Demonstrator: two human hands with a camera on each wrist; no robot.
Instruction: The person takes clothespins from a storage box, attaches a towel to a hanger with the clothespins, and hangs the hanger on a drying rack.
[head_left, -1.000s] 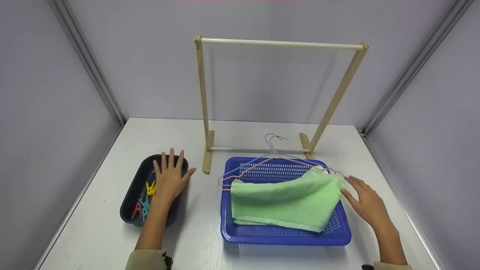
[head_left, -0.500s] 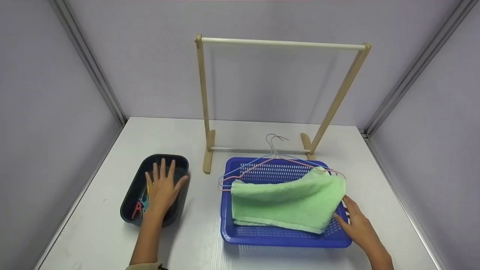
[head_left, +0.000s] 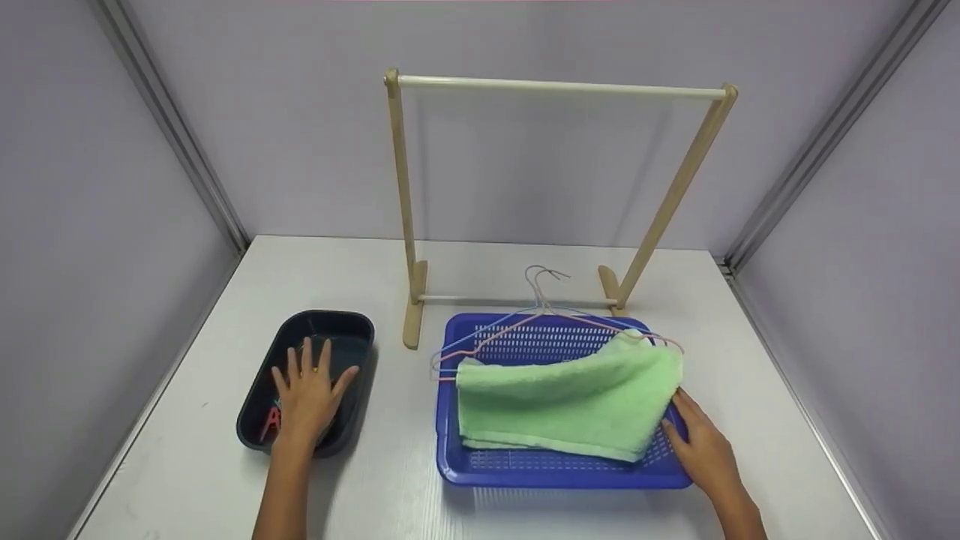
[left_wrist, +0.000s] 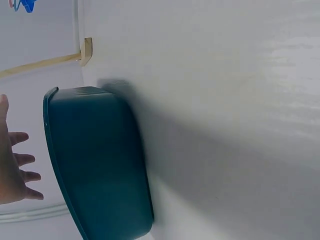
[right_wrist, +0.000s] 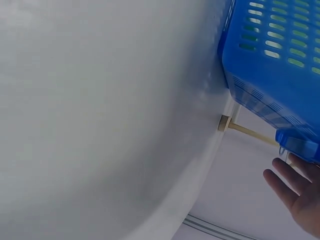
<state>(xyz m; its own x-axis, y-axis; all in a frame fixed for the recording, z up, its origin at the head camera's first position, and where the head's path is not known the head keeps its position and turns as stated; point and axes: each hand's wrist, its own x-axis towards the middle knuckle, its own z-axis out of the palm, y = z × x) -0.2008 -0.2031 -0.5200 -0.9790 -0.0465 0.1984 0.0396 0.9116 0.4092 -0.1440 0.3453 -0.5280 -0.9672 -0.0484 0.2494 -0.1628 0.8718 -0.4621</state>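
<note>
My left hand is spread flat, palm down, over the dark green bin. A red clothespin shows beside the wrist; more in the bin are mostly covered by the hand. In the left wrist view, straight fingers appear above the bin's rim. My right hand is at the right rim of the blue basket, fingers loosely extended; whether it touches the rim I cannot tell. Across the basket lies a light green towel, with a blue and a pink wire hanger leaning over the far rim.
Behind the basket stands a wooden rack with a white top bar and a lower bar. The white table is enclosed by pale walls at the back and both sides.
My left hand has drawn back toward me over the bin, fingers still spread. The right hand has moved down from the towel's right corner along the basket's right rim.
</note>
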